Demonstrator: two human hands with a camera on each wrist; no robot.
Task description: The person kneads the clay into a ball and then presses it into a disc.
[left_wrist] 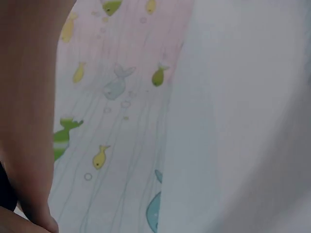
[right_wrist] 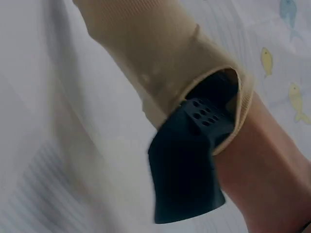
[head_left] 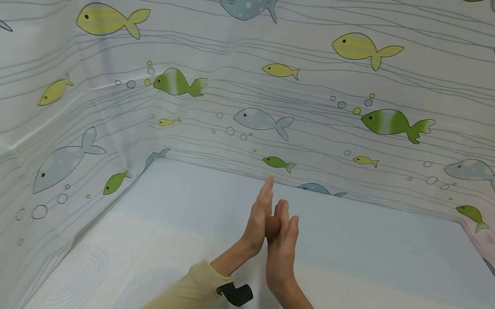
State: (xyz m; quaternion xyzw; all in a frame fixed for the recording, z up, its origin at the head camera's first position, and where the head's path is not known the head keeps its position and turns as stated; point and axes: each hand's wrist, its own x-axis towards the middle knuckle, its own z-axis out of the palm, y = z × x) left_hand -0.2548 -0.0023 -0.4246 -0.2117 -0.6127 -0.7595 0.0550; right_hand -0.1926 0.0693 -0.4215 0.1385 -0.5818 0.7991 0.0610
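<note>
Between the two upright palms sits a small, round brown lump [head_left: 272,227], partly hidden by the hands. The left hand [head_left: 258,224] presses it from the left, with straight fingers pointing up. From the other side the right hand [head_left: 282,252] presses against it, its fingers also straight and a little lower than the left ones. Both hands are above the white table in the head view. In the left wrist view only bare skin [left_wrist: 26,107] fills the left edge, and the lump is out of sight there.
A pale table top [head_left: 383,246] lies below the hands. Fish-printed curtain [head_left: 220,80] encloses it at the back and sides. Beige sleeves with black wrist mounts [head_left: 237,294] cover the forearms; a sleeve [right_wrist: 150,53] and a black mount [right_wrist: 184,165] fill much of the right wrist view.
</note>
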